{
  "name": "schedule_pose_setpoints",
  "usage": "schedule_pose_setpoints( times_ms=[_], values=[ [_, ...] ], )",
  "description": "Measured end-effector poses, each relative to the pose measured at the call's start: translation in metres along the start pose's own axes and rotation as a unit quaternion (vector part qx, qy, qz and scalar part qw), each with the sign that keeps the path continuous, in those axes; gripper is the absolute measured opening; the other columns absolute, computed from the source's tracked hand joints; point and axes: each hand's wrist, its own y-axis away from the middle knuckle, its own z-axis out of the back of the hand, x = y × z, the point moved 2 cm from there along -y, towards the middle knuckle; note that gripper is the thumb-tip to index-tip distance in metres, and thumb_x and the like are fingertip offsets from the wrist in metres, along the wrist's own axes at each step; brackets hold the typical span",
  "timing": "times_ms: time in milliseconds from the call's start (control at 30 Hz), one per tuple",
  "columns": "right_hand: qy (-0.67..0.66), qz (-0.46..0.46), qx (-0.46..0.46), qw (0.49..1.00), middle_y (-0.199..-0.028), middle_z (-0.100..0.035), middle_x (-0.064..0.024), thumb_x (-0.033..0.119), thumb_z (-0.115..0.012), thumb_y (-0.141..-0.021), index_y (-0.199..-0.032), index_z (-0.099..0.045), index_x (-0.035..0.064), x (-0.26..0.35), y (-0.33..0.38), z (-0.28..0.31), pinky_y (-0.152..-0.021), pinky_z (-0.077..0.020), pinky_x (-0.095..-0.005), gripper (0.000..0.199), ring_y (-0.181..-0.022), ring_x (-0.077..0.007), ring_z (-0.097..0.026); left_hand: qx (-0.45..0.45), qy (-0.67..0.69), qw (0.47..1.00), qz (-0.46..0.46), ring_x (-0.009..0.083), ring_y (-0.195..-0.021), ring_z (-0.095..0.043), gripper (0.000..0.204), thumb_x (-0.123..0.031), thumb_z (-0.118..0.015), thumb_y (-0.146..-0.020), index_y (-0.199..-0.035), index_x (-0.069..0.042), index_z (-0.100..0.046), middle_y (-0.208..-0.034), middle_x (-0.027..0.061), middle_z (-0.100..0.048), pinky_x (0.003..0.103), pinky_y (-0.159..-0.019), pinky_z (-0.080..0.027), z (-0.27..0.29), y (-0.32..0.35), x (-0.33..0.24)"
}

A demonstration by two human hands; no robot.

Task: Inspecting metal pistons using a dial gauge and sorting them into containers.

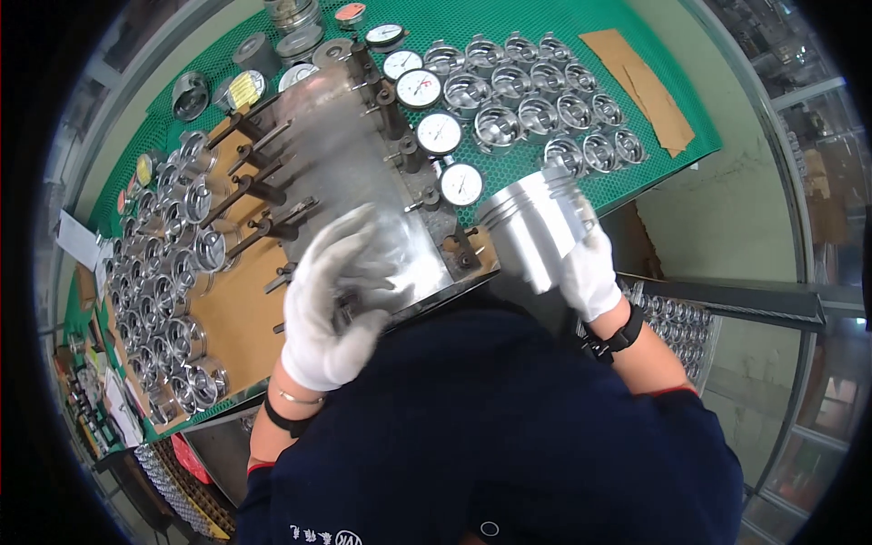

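Observation:
In my gloved right hand (590, 277) is a shiny metal piston (531, 227) with ring grooves near its top, held tilted off the right front corner of the gauge fixture. My left hand (331, 300), in a white glove, hovers over the near left part of the fixture's bright steel plate (341, 173). Its fingers are spread and hold nothing; motion blurs them slightly. Several round white dial gauges (440, 133) line the plate's right side. Along the left side stand dark clamp posts (259, 189) with rods.
Rows of pistons (513, 84) stand on the green mat (668, 100) at the back right, beside a cardboard strip (636, 86). Many more pistons (163, 291) crowd cardboard on the left. Metal cylinders (257, 54) stand at the back. Below the table's right edge sits another piston tray (677, 327).

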Motion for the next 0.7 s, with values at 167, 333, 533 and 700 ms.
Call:
schedule_pose_setpoints(
  times_ms=[167,333,533,700],
  values=[
    [0.034,-0.245,-0.049,0.968,-0.073,-0.061,-0.0102,0.011,-0.046,-0.095,-0.126,-0.047,0.0031,-0.055,-0.031,0.052,-0.041,-0.0503,-0.0294,0.032,-0.048,-0.0173,-0.059,-0.074,0.033,0.991,0.106,0.0268,-0.108,-0.066,0.058,0.014,-0.045,-0.071,-0.128,0.008,-0.054,-0.134,0.0242,-0.054,0.034,-0.094,-0.052,0.009,0.021,0.005],
    [0.080,-0.356,-0.004,0.931,-0.079,-0.067,-0.0096,0.020,-0.050,-0.095,-0.107,-0.061,0.0003,-0.121,-0.074,0.060,-0.051,-0.0549,-0.0305,0.026,-0.057,-0.0170,-0.061,-0.078,0.048,0.989,0.115,0.0235,-0.099,-0.069,0.049,0.015,-0.047,-0.078,-0.126,0.007,-0.055,-0.135,0.0224,-0.054,0.032,-0.091,-0.053,-0.008,0.014,-0.009],
    [0.111,-0.264,-0.025,0.958,-0.091,-0.070,-0.0198,0.027,-0.054,-0.096,-0.122,-0.059,-0.0046,-0.108,-0.091,0.065,-0.056,-0.0571,-0.0351,0.041,-0.058,-0.0234,-0.066,-0.100,0.043,0.980,0.169,0.0211,-0.099,-0.068,0.047,0.014,-0.049,-0.082,-0.128,0.006,-0.055,-0.137,0.0200,-0.053,0.031,-0.091,-0.053,-0.020,0.013,-0.018],
    [0.490,0.059,0.091,0.865,-0.119,-0.063,-0.0242,0.023,-0.056,-0.088,-0.140,-0.053,0.0165,-0.057,-0.129,0.076,-0.093,-0.0513,-0.0465,0.052,-0.105,-0.0419,-0.062,-0.170,0.042,0.961,0.215,0.0213,-0.101,-0.067,0.045,0.012,-0.051,-0.084,-0.128,0.005,-0.056,-0.137,0.0186,-0.054,0.032,-0.091,-0.053,-0.042,0.021,-0.013]
  ],
)
